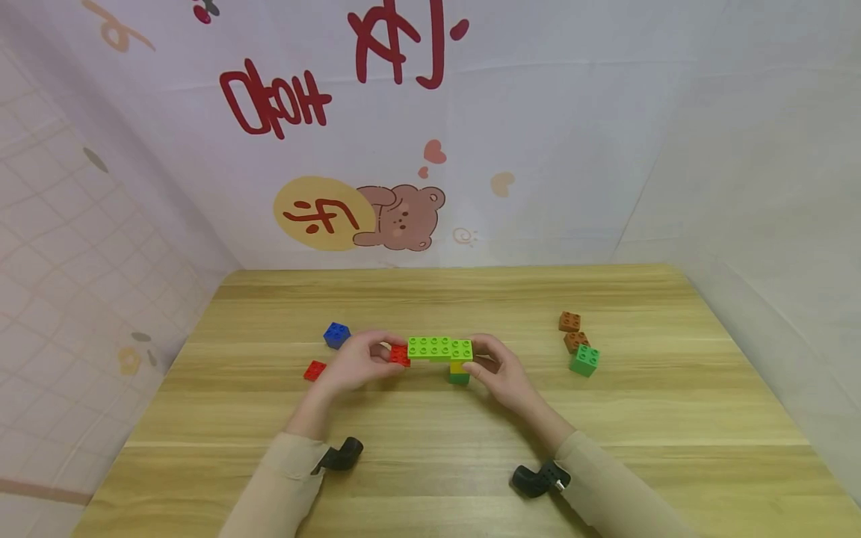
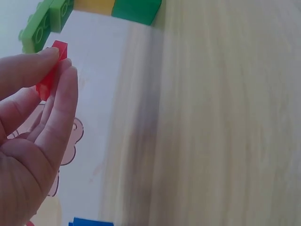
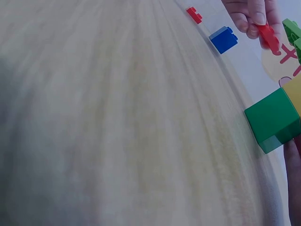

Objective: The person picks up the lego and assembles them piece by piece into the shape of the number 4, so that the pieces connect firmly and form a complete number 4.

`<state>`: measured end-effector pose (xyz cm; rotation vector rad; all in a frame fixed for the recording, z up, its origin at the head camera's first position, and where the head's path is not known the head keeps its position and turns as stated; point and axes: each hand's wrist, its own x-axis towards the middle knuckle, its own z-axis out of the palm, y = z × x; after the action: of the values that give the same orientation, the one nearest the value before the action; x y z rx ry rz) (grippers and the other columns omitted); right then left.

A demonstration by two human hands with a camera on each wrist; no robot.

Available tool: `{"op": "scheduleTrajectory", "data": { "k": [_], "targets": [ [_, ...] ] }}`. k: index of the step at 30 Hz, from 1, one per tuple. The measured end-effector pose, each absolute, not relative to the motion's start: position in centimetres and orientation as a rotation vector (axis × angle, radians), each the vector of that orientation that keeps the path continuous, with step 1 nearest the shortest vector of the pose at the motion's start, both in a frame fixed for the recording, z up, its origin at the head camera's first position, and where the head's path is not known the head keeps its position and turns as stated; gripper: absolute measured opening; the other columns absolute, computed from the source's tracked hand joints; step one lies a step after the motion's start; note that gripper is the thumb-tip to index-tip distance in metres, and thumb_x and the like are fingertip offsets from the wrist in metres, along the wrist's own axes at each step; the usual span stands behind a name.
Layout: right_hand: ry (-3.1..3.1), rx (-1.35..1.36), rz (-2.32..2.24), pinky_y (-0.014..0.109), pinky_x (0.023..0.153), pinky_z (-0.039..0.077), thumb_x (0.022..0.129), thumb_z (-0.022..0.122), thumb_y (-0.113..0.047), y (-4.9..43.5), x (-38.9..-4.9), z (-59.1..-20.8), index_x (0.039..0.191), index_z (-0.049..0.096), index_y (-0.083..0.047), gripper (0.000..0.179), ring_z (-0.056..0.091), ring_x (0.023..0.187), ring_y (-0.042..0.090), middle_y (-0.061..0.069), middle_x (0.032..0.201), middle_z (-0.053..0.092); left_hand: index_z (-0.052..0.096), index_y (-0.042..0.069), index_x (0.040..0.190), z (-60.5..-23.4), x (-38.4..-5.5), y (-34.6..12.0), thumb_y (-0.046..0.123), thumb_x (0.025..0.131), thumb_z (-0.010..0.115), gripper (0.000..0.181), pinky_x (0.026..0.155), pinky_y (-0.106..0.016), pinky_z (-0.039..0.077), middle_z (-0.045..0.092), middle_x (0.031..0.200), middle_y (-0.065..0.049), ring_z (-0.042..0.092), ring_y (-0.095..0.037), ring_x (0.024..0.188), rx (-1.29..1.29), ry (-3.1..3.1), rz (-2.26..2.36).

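In the head view my left hand (image 1: 359, 362) pinches a thin red brick (image 1: 400, 355) between thumb and fingers. The left wrist view shows this red brick (image 2: 58, 51) a little apart from the lime green bricks (image 2: 37, 29). A brick stack has long lime green bricks (image 1: 430, 347) on top, over a yellow brick (image 1: 457, 368) and a dark green brick (image 1: 460, 379). My right hand (image 1: 501, 373) grips its right end. In the right wrist view the dark green brick (image 3: 273, 120) shows large, with part of the right hand hidden behind it.
A blue brick (image 1: 336, 335) and another thin red brick (image 1: 314, 370) lie left of the left hand. Toward the right are two brown bricks (image 1: 569, 322) and a green brick (image 1: 585, 360). A printed cloth (image 1: 538, 134) hangs behind the wooden table (image 1: 430, 478).
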<state>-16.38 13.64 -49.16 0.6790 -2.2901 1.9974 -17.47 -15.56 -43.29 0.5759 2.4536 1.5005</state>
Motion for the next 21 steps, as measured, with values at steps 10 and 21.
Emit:
{"op": "scheduleTrajectory", "data": {
  "k": [10,21],
  "targets": [
    [-2.299,0.664,1.999,0.031,0.094,0.051,0.091,0.07,0.0,13.7,-16.4,-49.0,0.124,0.06,0.0,0.035,0.059,0.11,0.025,0.017,0.122,0.06,0.066,-0.001,0.12,-43.0,-17.5,-13.9,0.006,0.082,0.081,0.042,0.076,-0.027,0.054,0.071,0.099,-0.009,0.068,-0.02,0.088,0.559,2.392,1.556],
    [-2.315,0.675,1.955,0.033,0.092,0.052,0.09,0.067,0.007,13.2,-15.3,-46.6,0.121,0.058,0.008,0.033,0.059,0.108,0.021,0.022,0.119,0.06,0.064,-0.001,0.126,-42.9,-17.6,-12.8,0.0,0.082,0.079,0.046,0.076,-0.027,0.054,0.071,0.103,-0.009,0.068,-0.02,0.089,0.565,2.31,1.638]
  ]
}}
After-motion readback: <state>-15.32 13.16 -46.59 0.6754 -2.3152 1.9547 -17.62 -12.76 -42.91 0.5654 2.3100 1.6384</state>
